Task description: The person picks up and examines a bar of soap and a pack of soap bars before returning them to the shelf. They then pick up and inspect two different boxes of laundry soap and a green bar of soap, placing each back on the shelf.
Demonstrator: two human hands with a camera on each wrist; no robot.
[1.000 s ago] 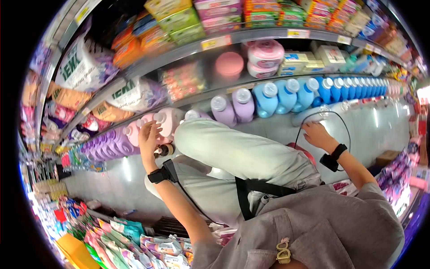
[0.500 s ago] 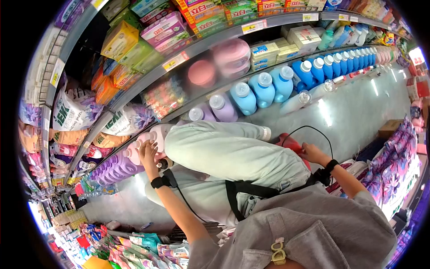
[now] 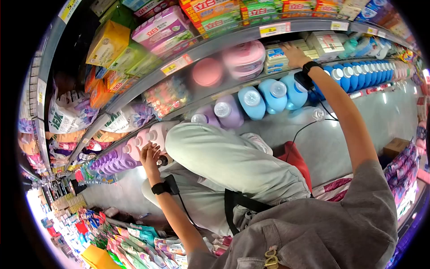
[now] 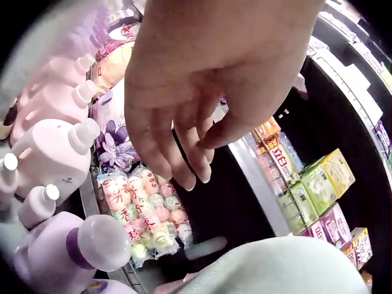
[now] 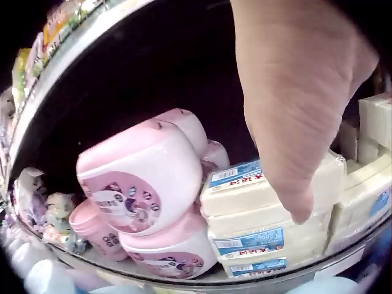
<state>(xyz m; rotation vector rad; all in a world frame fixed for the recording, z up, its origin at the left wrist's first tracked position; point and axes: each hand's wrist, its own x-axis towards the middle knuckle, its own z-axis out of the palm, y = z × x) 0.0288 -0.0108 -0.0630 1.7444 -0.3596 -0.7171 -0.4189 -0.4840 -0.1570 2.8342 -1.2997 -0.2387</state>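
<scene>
In the head view, my right hand is reached onto a shelf and lies over a stack of wrapped soap bars. From the right wrist, the thumb shows against the front of these cream-coloured soap bars with blue labels; the other fingers are hidden behind the hand. My left hand hangs beside my knee, near pink detergent bottles. Its fingers droop loosely and hold nothing in the left wrist view, above a bag of small coloured balls.
Pink-and-white tubs stand left of the soap. Light blue bottles and dark blue bottles line the floor before the shelf. Boxes fill the shelf above, behind a rail with price tags. A red object sits beneath me.
My right hand has gone from beside my thigh up and forward to the soap bars on the shelf. The left hand stays near the pink bottles. The head view has shifted.
</scene>
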